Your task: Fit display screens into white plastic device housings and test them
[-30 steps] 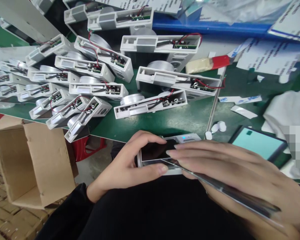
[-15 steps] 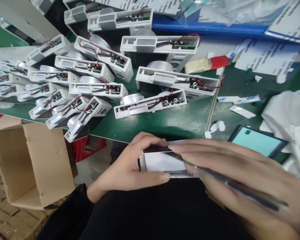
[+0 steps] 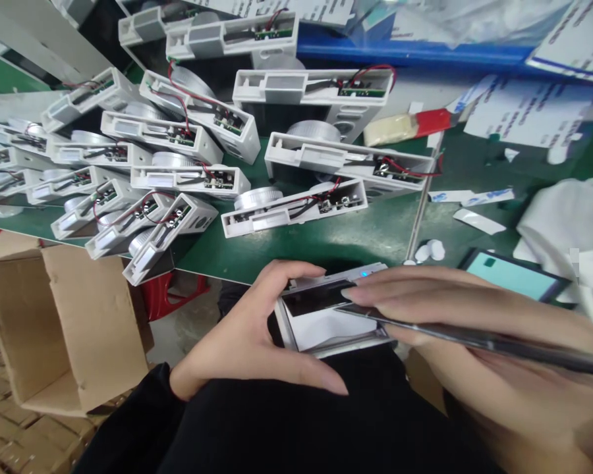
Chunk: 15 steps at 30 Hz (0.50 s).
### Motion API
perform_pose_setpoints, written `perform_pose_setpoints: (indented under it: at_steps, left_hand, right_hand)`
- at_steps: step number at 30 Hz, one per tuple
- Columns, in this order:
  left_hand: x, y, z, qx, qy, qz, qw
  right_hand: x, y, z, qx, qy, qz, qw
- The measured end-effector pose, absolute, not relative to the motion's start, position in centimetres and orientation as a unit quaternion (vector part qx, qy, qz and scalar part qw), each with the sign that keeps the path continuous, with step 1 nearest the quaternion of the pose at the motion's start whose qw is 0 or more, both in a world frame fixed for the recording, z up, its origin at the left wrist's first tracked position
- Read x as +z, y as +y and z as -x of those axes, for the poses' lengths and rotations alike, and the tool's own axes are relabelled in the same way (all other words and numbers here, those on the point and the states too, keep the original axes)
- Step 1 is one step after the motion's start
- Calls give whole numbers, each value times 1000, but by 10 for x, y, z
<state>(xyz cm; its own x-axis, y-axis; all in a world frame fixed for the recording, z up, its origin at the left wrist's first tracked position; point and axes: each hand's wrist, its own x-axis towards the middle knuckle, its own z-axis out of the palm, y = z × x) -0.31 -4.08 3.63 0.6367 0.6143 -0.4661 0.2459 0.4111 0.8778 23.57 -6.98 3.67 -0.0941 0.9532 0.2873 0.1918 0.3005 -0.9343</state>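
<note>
A white-framed device (image 3: 333, 328) with a dark strip and a white sheet inside lies near the table's front edge, in front of my body. My left hand (image 3: 257, 336) is wrapped round its left end, thumb stretched along the near side. A small blue light shows on its far edge. My right hand (image 3: 479, 329) holds a thin dark pointed tool (image 3: 469, 334), whose tip lies over the device's inside. The fingertips of that hand touch the dark strip. Several white housings (image 3: 296, 214) with open sides, red wires and silver knobs stand on the green table (image 3: 257, 257).
On the left below the table are an open cardboard box (image 3: 93, 329) and a red stool (image 3: 170, 293). A red-and-cream roll (image 3: 408, 127), paper scraps (image 3: 479, 222), a pale green screen panel (image 3: 514, 273) and white cloth (image 3: 568, 224) lie to the right.
My left thumb has moved off the near edge of the device. The device has tilted, showing more of its inside and a blue light. The tool in my right hand has turned flatter.
</note>
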Motion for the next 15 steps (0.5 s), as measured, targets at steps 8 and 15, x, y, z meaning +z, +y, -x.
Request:
perform_pose_setpoints:
  at_steps: [8, 15]
  left_hand:
    - [24, -50, 1, 213, 360, -635, 650]
    - [-3, -60, -4, 355, 316, -671, 570]
  right_hand:
    - [27, -79, -237, 381, -622, 468, 500]
    - [26, -78, -233, 382, -593, 478, 524]
